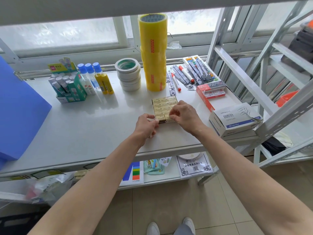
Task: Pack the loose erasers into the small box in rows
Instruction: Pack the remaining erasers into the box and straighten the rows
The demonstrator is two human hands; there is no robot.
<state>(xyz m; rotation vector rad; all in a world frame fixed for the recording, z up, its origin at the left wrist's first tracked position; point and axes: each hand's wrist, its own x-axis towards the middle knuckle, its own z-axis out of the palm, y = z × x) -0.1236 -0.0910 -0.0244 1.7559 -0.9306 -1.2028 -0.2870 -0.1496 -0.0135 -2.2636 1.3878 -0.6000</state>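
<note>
1. Fingertips (171, 115) of my R hand (183, 116) pinch sth small at the near-right corner of the small box (165, 122); prob. an eraser, mostly hidden, can't confirm.
2. L hand (146, 125) curls vs the box's near-left corner, thumb on the rim, steadying it.
3. Box sits mid-shelf (84, 126), just far of both hands, long axis near-to-far.
4. Erasers (163, 106) lie in rows across the box, long sides running left-right; the open gap seems to be the near row, so R hand is nearer to it.
5. Erasers: cream, rectangular blocks w/ printed sleeves, flat tops; box: thin card, dark near wall; shelf: smooth, glossy white.
</note>
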